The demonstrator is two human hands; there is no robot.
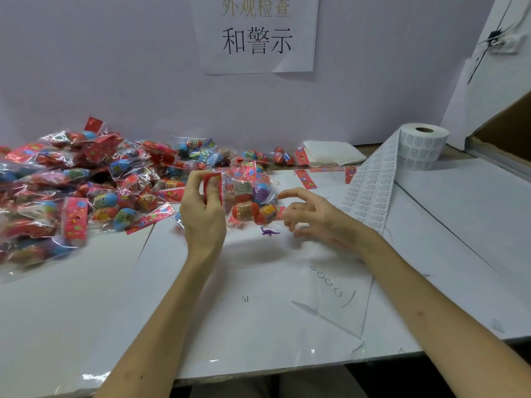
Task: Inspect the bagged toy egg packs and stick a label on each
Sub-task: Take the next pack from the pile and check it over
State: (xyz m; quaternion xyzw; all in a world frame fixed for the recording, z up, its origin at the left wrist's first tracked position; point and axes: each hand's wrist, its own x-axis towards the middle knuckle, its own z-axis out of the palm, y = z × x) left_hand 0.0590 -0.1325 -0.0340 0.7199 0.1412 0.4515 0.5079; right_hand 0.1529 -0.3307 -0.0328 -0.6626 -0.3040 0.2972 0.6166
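**One egg pack held up over the white table**

The left hand [202, 214] pinches the red header card of a bagged egg pack [250, 203], holding it above the middle of the table [143, 311]. The clear crinkled bag holds several toy eggs in orange-red, blue and purple, each wrapped with a printed band. The right hand [311, 218] hovers just right of the pack with its fingers loose and spread, gripping nothing I can see. It is blurred, so I cannot tell whether a label sits on a fingertip.

A heap of similar packs [71, 182] fills the far left and runs off the edge. The label roll [422, 145] stands far right, with its strip [370, 191] trailing nearer behind the right hand. The label print is too small to read. A tiny purple dinosaur [270, 232] lies beneath the pack.
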